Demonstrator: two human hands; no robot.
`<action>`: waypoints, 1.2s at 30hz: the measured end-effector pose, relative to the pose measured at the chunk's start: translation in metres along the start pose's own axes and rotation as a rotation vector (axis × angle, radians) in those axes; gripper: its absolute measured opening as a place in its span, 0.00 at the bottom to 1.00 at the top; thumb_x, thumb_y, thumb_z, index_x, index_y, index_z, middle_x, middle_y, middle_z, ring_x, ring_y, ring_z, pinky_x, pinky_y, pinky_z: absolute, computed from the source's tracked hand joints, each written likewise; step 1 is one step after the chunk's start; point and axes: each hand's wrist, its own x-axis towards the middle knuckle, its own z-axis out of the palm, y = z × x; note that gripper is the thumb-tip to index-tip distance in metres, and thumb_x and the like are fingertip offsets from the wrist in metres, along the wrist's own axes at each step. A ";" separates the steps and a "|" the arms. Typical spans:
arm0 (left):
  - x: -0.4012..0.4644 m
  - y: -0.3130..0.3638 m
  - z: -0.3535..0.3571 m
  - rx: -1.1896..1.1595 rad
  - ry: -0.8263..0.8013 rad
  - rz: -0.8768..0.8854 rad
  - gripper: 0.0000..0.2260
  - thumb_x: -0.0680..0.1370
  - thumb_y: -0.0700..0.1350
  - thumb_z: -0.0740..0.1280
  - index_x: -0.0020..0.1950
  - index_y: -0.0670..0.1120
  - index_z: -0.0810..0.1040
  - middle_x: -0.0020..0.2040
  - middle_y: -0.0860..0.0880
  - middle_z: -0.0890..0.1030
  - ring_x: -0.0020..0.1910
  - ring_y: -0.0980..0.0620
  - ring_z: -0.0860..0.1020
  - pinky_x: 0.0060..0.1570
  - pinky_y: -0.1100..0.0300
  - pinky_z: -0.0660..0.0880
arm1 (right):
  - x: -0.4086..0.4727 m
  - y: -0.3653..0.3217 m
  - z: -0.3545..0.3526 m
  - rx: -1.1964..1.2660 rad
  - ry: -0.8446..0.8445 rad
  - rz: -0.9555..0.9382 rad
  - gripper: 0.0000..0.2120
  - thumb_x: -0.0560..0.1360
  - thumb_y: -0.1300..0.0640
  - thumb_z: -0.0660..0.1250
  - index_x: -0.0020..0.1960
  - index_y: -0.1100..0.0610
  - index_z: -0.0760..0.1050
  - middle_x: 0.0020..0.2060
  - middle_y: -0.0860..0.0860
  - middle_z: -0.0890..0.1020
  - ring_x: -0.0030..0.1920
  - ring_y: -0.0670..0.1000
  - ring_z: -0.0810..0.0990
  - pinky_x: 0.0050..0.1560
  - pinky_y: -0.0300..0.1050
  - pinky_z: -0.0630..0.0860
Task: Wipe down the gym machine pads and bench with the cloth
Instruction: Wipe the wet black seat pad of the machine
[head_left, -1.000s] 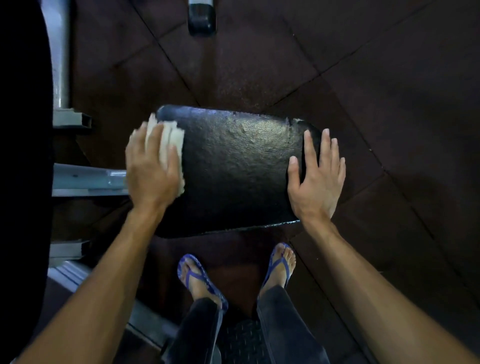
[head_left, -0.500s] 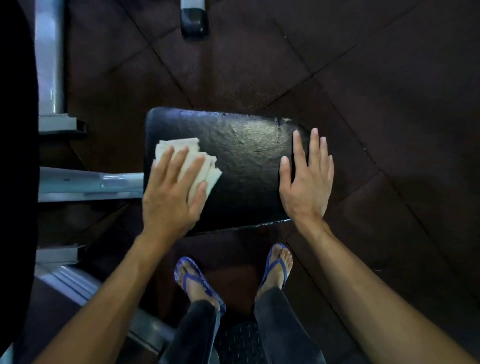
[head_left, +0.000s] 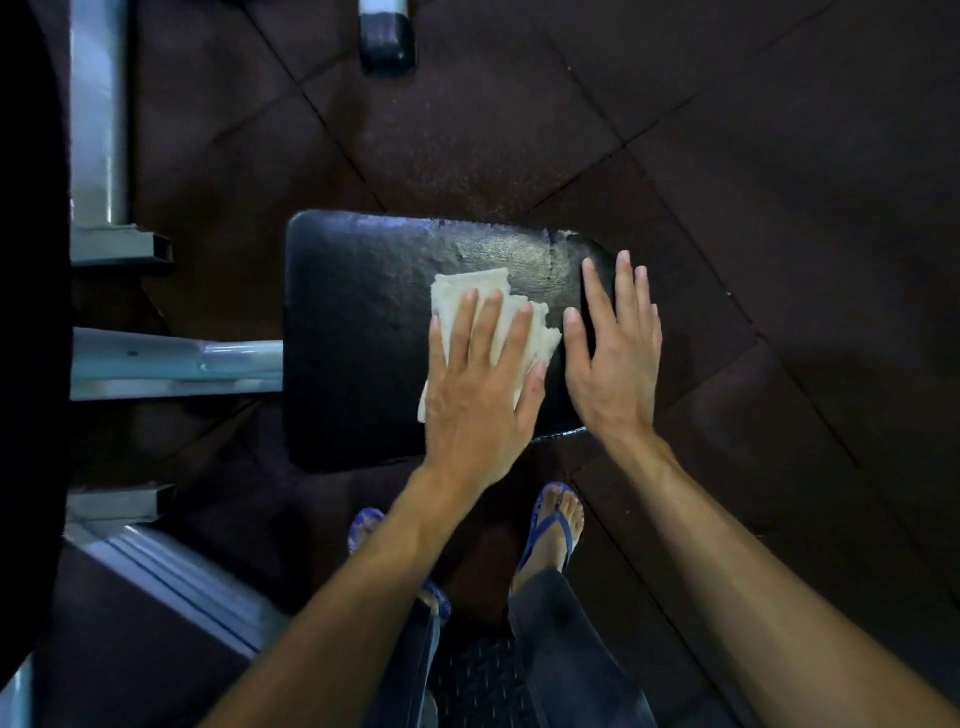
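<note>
A black cracked seat pad (head_left: 358, 338) lies below me in the middle of the view. My left hand (head_left: 480, 384) presses flat on a folded white cloth (head_left: 491, 299) on the right part of the pad. The cloth sticks out past my fingertips and a corner shows under my wrist. My right hand (head_left: 613, 353) rests flat on the pad's right edge, fingers spread, holding nothing, close beside the cloth.
A grey metal frame arm (head_left: 176, 361) holds the pad from the left, with a grey post (head_left: 98, 114) behind it. A black-capped machine foot (head_left: 387, 44) stands at the top. Dark rubber floor tiles (head_left: 727, 156) surround the pad. My feet in blue flip-flops (head_left: 553, 525) are just below it.
My left hand has slid the cloth across the pad from its left edge to its right part, ending beside my right hand. My right hand has stayed on the pad's right edge.
</note>
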 end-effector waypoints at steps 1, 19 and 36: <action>0.000 -0.004 -0.004 -0.054 -0.006 0.013 0.24 0.84 0.54 0.54 0.79 0.49 0.62 0.80 0.45 0.60 0.81 0.46 0.54 0.77 0.40 0.56 | -0.001 -0.002 -0.003 0.072 -0.016 0.018 0.24 0.85 0.47 0.52 0.81 0.49 0.58 0.82 0.51 0.53 0.82 0.51 0.46 0.81 0.58 0.48; -0.006 -0.117 -0.012 0.030 0.092 -0.179 0.25 0.84 0.55 0.53 0.80 0.50 0.58 0.82 0.45 0.54 0.81 0.47 0.51 0.80 0.47 0.51 | -0.063 -0.040 0.017 -0.403 -0.018 -0.206 0.33 0.76 0.39 0.61 0.79 0.47 0.63 0.78 0.58 0.64 0.78 0.62 0.62 0.72 0.71 0.60; -0.007 -0.118 -0.011 0.041 0.098 -0.185 0.26 0.84 0.55 0.54 0.81 0.50 0.56 0.82 0.45 0.53 0.81 0.47 0.51 0.80 0.48 0.49 | -0.034 -0.045 0.011 -0.315 -0.172 -0.618 0.27 0.80 0.42 0.61 0.77 0.48 0.67 0.77 0.57 0.67 0.77 0.63 0.63 0.75 0.63 0.61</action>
